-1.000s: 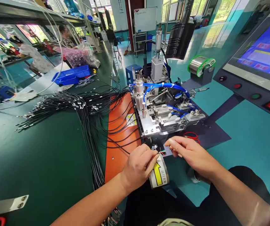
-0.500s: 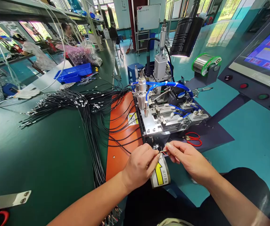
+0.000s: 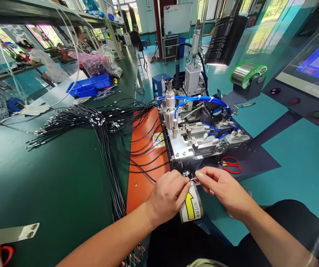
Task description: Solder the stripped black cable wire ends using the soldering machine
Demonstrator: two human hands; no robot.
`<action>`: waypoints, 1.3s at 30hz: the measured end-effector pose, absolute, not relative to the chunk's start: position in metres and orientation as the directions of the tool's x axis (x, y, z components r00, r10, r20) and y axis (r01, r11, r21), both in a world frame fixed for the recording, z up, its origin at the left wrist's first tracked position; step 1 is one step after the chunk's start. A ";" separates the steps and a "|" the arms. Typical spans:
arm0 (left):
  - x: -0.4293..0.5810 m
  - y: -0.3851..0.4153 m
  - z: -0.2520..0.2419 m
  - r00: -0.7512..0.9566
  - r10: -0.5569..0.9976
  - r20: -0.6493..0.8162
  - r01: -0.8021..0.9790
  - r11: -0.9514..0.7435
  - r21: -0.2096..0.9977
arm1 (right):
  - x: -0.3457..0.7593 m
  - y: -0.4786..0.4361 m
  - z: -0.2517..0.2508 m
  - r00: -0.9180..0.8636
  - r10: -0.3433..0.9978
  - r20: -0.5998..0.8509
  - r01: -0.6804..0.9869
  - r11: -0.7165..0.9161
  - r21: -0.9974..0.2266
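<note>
My left hand (image 3: 168, 194) is closed on the end of a black cable, pinching it near the front edge of the machine (image 3: 201, 137). From that grip short coloured wires (image 3: 194, 179) stick out to the right. The fingertips of my right hand (image 3: 217, 185) pinch these wires, close beside the left fingers. Below both hands is a white label with a yellow arrow (image 3: 190, 207). Several black cables (image 3: 145, 155) run across the orange plate (image 3: 141, 189) to the machine's left side. A large bundle of black cables (image 3: 106, 163) lies on the green table.
Red-handled cutters (image 3: 231, 165) lie on the machine's dark base. A solder spool (image 3: 247, 74) and a control panel (image 3: 312, 92) stand at the right, a black lamp (image 3: 224, 40) above. A blue tray (image 3: 89, 85) sits on the table (image 3: 64, 178). Two people sit far left.
The view has shifted slightly, so the scene sits a little further right. Both hands keep their pinch on the cable end and its wires, with hardly any movement.
</note>
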State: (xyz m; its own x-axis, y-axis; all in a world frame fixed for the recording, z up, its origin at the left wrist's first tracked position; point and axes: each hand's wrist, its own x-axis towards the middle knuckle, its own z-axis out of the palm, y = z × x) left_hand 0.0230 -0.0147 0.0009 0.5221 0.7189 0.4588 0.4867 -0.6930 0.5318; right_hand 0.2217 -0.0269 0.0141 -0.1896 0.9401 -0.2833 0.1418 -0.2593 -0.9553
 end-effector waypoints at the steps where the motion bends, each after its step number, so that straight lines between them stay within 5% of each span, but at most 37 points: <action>1: 0.023 -0.014 0.001 0.523 0.720 0.457 0.489 -0.692 0.531 | 0.222 -0.027 0.014 -0.191 0.940 -0.282 0.133 -0.260 -0.957; 18: 0.021 -0.015 0.003 0.516 0.751 0.411 0.572 -0.660 0.487 | 0.217 -0.025 0.005 -0.116 0.976 -0.186 0.182 -0.163 -0.970; 39: 0.011 -0.009 -0.001 0.449 0.847 0.286 0.593 -0.522 0.613 | 0.203 -0.010 -0.018 -0.005 0.978 -0.209 0.261 -0.201 -0.944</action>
